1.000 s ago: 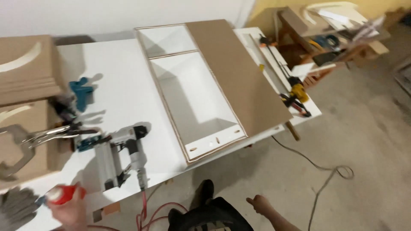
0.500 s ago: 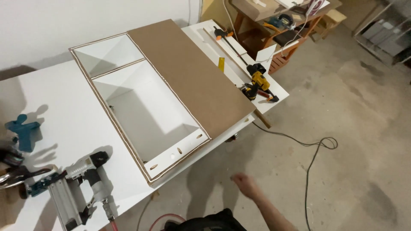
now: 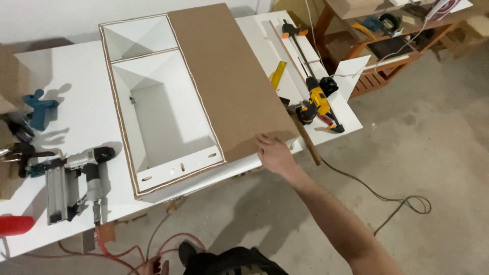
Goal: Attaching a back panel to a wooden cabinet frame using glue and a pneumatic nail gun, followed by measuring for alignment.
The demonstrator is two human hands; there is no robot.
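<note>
A white cabinet box (image 3: 168,170) lies open side up on the white worktable (image 3: 81,76). It has two compartments. A large brown hardboard panel (image 3: 229,76) lies slanted over its right side. My right hand (image 3: 275,153) reaches out and grips the panel's near corner at the table's front edge, fingers on top. Only the fingertips of my left hand (image 3: 155,266) show at the bottom edge, beside a red air hose (image 3: 127,252). Whether that hand holds anything cannot be told.
A grey nail gun (image 3: 71,178) lies at the front left with the hose attached. A red object (image 3: 15,224), clamps (image 3: 20,153) and a blue jig (image 3: 38,109) sit farther left. A yellow drill (image 3: 316,104), a bar clamp (image 3: 293,30) and a ruler (image 3: 277,74) lie at the right. A dark cable (image 3: 397,203) trails across the concrete floor.
My view swung right and then back toward the table. My right hand rose from below the table's edge and took hold of the panel's near corner.
</note>
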